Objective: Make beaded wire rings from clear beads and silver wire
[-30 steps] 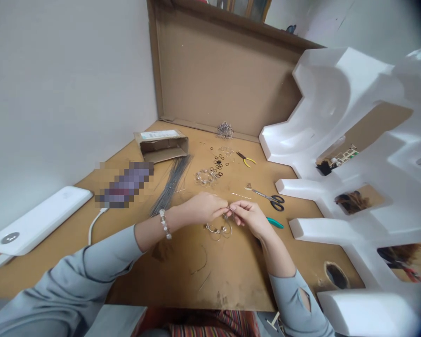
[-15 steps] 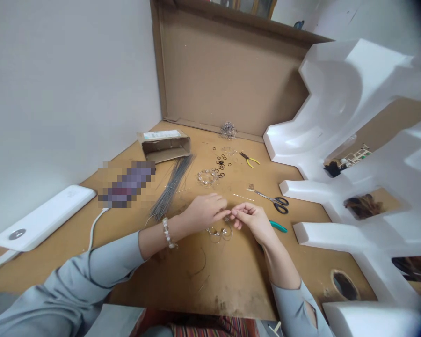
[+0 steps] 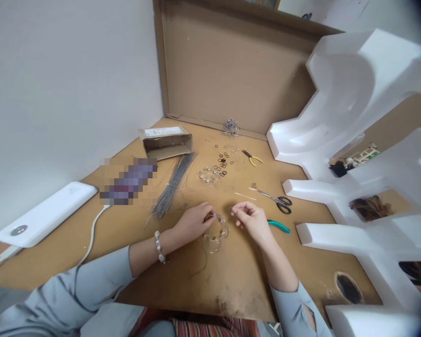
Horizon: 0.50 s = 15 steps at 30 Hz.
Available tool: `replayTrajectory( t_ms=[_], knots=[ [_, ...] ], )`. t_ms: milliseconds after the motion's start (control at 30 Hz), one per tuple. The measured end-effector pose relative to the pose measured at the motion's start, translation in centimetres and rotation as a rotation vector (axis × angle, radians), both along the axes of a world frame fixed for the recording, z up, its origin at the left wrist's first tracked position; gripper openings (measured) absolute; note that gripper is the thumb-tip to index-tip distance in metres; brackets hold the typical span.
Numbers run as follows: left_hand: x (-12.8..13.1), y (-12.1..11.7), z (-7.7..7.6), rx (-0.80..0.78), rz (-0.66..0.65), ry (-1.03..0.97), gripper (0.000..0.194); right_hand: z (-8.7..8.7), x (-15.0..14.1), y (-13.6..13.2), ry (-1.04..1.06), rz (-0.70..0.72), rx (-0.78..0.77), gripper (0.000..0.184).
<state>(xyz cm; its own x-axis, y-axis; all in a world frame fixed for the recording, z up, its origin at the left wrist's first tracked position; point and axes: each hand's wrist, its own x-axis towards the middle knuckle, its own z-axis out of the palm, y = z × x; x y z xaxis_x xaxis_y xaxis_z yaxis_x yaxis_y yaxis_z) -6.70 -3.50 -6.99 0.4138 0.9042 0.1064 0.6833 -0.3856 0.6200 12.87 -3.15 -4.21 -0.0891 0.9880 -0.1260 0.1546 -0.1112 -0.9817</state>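
Observation:
My left hand (image 3: 198, 219) pinches the upper left edge of a thin wire ring with beads (image 3: 227, 230), which hangs just above the table. Fine wire loops dangle at its lower side. My right hand (image 3: 250, 219) is a short gap to the right, thumb and forefinger pressed together; whatever lies between those fingertips is too small to make out. Beyond my hands, another beaded wire ring (image 3: 208, 175) rests on the table beside several small dark rings (image 3: 223, 164). A bundle of grey wires (image 3: 173, 185) lies left of them.
Scissors with black handles (image 3: 283, 204), yellow-handled pliers (image 3: 253, 159) and a teal-handled tool (image 3: 279, 226) lie to the right. White foam (image 3: 315, 234) borders that side. An open cardboard box (image 3: 168, 142), a white power bank (image 3: 49, 213) and its cable are on the left.
My hands, close together before, have parted. The left has moved slightly left and down with the beaded wire ring, which now shows more fully; the right stays pinched near the same spot.

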Motion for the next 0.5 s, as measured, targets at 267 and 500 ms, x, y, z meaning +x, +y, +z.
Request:
replayTrajectory(
  t_ms=[267, 500],
  knots=[
    [0.03, -0.05, -0.09, 0.042, -0.114, -0.089, 0.019, -0.63, -0.54, -0.35, -0.067, 0.021, 0.016, 0.023],
    [0.17, 0.04, -0.17, 0.039, -0.135, -0.128, 0.015, -0.68, -0.6, -0.37, -0.076, 0.053, -0.008, 0.022]
  ],
)
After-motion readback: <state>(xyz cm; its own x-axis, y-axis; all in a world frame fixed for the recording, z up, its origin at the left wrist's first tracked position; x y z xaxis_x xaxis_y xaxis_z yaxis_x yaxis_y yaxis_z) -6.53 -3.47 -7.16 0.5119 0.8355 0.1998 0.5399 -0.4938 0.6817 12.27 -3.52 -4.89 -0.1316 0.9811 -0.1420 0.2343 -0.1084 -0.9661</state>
